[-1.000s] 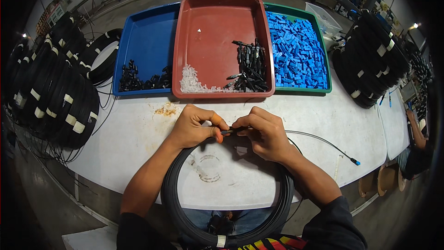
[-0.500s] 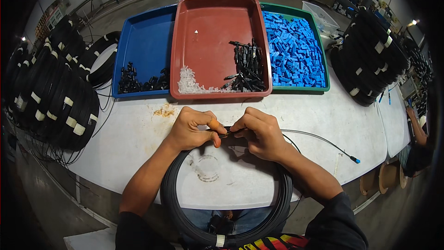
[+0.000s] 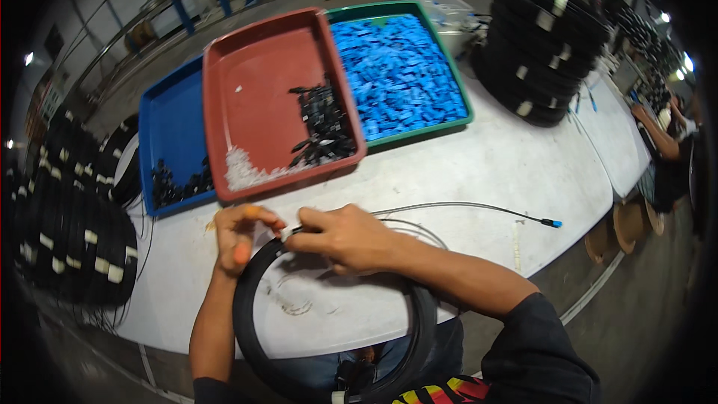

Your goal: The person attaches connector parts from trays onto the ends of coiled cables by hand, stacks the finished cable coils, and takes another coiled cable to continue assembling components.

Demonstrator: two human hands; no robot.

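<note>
A coil of black cable (image 3: 249, 303) stands tilted on the table's near edge, its lower part over my lap. At its top, my right hand (image 3: 340, 239) is closed, fingertips pinching the black cable, with a small whitish piece (image 3: 285, 234) showing there. Just left of them is my left hand (image 3: 243, 236), its thumb and forefinger spread apart and orange-coloured at the tips. What lies under my right fingers is partly hidden. From behind my right hand one cable end runs right across the table to a blue connector (image 3: 552, 223).
Beyond my hands stand a blue tray (image 3: 172, 97) of black parts, a red tray (image 3: 254, 52) of clear and black pieces, and a green tray (image 3: 465, 101) full of blue clips. Cable coils are stacked left (image 3: 82, 247) and right (image 3: 535, 52). Another person (image 3: 662, 138) is far right.
The view has turned and tilted, so the trays appear further left. My left fingers have opened away from the cable. My right hand has come left along the coil's top.
</note>
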